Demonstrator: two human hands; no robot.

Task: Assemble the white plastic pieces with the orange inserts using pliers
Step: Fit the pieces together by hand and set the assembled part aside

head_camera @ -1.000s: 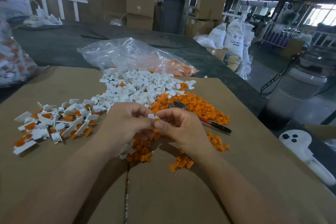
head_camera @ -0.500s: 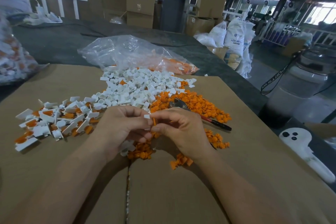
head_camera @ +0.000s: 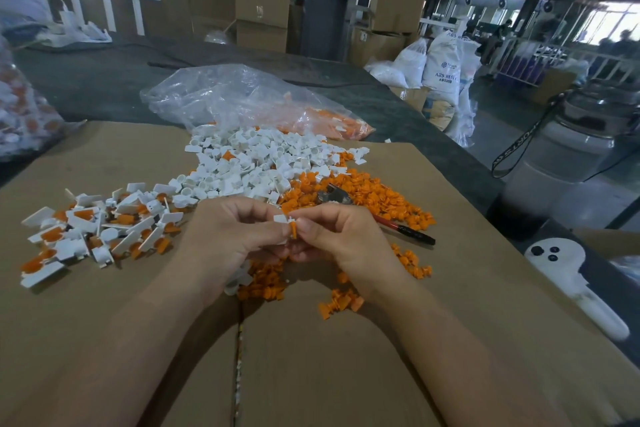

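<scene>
since a moment ago your hands have lifted slightly, the small orange plastic insert (head_camera: 293,229) now showing under the small white plastic piece (head_camera: 282,219). your left hand (head_camera: 235,236) pinches the white piece, your right hand (head_camera: 341,239) pinches the insert, both above the brown cardboard sheet (head_camera: 346,357). red-and-black-handled pliers (head_camera: 381,218) lie untouched on the loose orange insert pile (head_camera: 381,194), just right of your right hand

Warehouse-type hall. A dark steel pillar (head_camera: 323,0) is flanked by stacked cardboard boxes (head_camera: 263,7); white resin sacks (head_camera: 441,73) are piled right of it, with bright windows (head_camera: 613,22) seen further right.
</scene>
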